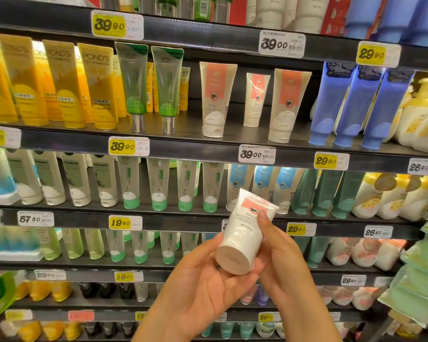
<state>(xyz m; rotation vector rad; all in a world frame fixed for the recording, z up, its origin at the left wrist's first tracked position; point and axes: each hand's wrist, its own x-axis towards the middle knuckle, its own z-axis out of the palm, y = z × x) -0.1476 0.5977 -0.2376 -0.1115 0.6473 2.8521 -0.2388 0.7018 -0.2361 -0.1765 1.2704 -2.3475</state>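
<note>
White tube w/ coral label (245, 233) is held up in front of the shelves, tilted, flat cap end toward the camera. Right hand (282, 255) grips it from the right side, one fingertip on the label. Left hand (203, 280) is palm-up under the cap, fingers nearly straight, thumb alongside. The tube covers part of the blue-label tubes (262, 183) and most of a price tag (224, 225) behind it. Matching coral-label tubes (218, 99) stand two shelves up, above the 39.00 tag (256, 154). Yellow Pond's tubes (59, 82) sit far left, blue tubes (356, 104) to the right. Green packs (418, 280) hang at the right edge, well apart from both hands.
</note>
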